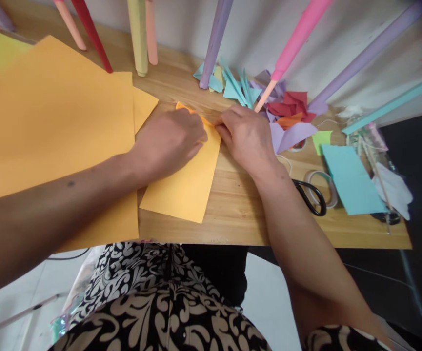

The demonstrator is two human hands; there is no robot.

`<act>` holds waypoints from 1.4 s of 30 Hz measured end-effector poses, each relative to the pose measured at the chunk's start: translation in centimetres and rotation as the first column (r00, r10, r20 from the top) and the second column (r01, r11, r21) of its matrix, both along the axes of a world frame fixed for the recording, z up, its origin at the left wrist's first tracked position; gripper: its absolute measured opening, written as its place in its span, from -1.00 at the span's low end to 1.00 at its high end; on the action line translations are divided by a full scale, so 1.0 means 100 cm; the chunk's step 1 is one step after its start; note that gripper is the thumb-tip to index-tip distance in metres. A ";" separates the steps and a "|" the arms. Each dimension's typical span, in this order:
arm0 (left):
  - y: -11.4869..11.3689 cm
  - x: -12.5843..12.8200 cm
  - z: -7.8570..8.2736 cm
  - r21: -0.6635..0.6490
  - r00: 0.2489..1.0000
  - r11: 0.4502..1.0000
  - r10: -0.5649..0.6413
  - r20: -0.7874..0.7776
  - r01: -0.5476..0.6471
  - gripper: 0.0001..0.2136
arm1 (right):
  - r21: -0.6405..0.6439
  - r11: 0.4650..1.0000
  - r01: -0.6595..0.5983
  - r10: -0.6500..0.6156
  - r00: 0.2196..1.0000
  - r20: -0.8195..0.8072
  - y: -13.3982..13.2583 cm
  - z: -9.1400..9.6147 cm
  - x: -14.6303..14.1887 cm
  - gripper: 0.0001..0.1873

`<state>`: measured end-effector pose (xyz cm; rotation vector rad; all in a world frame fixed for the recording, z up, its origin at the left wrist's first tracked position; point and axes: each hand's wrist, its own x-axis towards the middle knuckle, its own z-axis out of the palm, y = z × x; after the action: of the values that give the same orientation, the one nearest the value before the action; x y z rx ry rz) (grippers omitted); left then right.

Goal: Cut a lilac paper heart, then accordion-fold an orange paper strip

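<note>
A small sheet of orange paper lies on the wooden table with its far edge turned up in a narrow fold. My left hand is closed over the far left part of that edge, its fingers curled down onto the fold. At the far right corner, my right hand pinches the same edge between thumb and fingers. Large orange sheets lie to the left, partly under my left forearm.
Rolled paper tubes, including a purple one and a pink one, lean against the wall. Paper scraps heap behind my right hand. Black-handled scissors, a tape roll and a folded turquoise paper lie to the right.
</note>
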<state>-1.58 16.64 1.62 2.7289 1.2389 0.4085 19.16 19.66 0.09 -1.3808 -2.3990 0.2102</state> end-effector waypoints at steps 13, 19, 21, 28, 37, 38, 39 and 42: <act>0.043 0.013 0.000 0.176 0.973 0.979 0.135 -0.187 -0.102 -0.59 | -0.014 1.000 0.011 -0.012 0.997 -0.070 0.007 -0.007 0.001 -0.80; 0.052 0.011 -0.007 0.244 0.993 0.969 0.060 -0.105 -0.033 -0.64 | 0.000 0.999 0.036 -0.036 0.998 0.059 -0.002 0.005 -0.003 -0.80; 0.053 0.009 -0.008 0.254 0.992 0.967 0.038 -0.120 -0.006 -0.65 | -0.005 0.998 0.066 -0.065 0.983 0.172 -0.005 0.011 -0.006 -0.74; 0.053 0.011 -0.006 0.295 0.981 0.954 0.011 -0.194 0.048 -0.67 | -0.019 0.993 0.114 -0.105 0.962 0.253 -0.009 0.017 -0.012 -0.75; 0.047 0.009 0.001 0.257 0.960 0.962 -0.016 -0.279 0.091 -0.66 | -0.031 0.988 0.152 -0.138 0.951 0.278 -0.015 0.020 -0.014 -0.72; 0.047 0.008 0.002 0.255 0.956 0.962 -0.017 -0.294 0.095 -0.65 | -0.046 0.983 0.178 -0.156 0.941 0.301 -0.017 0.022 -0.016 -0.71; 0.047 0.008 0.002 0.247 0.951 0.964 -0.016 -0.310 0.096 -0.64 | -0.062 0.976 0.208 -0.179 0.932 0.316 -0.019 0.025 -0.018 -0.71; 0.045 0.005 0.002 0.193 0.958 0.976 -0.047 -0.282 0.105 -0.66 | -0.109 0.947 0.302 -0.255 0.915 0.313 -0.023 0.031 -0.026 -0.74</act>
<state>-1.11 21.10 1.84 3.0865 1.2049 0.1582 16.56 17.33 3.17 -1.9303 -2.4159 0.1227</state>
